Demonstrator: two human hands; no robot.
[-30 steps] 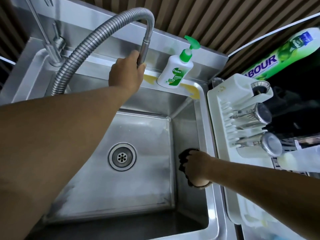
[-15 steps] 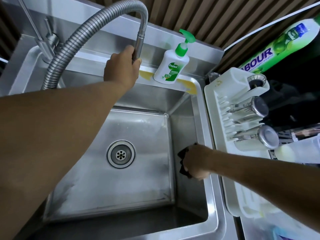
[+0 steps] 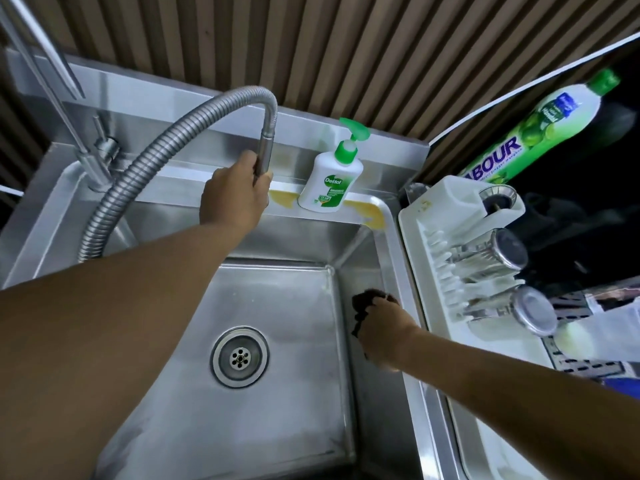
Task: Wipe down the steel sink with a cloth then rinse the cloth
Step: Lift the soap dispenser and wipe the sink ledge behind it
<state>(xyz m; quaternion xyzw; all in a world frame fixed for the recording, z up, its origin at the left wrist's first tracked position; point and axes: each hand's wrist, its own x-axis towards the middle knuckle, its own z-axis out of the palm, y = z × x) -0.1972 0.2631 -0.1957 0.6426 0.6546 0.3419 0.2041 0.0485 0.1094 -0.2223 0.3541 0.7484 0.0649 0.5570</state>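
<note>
1. Left hand [image 3: 235, 192]: I see its fingers curled round the metal spray head [image 3: 265, 150] at the end of the flexible hose [image 3: 138, 181]. The hose arches up and over to the left of this hand.
2. Right hand [image 3: 384, 327]: it grips a dark cloth [image 3: 365, 301] and presses it against the right inner wall of the steel sink [image 3: 294, 299], just below the rim. The hand hides most of the cloth; only a bunched edge shows beyond the knuckles.
3. Between the hands: the basin floor, with the round drain [image 3: 240, 356] to the left of the right hand.
4. Just right of the left hand: a white soap bottle [image 3: 330, 183] with a green pump stands upright on the back ledge. A yellow stain [image 3: 369, 213] runs along the ledge beside it.
5. Far left of the left hand: a slim tap [image 3: 95, 157] rises from the ledge.
6. Right of the right hand: a white dish rack [image 3: 433, 216] touches the sink rim and holds steel cups [image 3: 498, 252] lying on their sides. A green bottle [image 3: 540, 123] lies beyond the rack.
7. Obstructions: the left forearm crosses the basin and hides its left part. The right forearm crosses the right rim and the near end of the rack.
</note>
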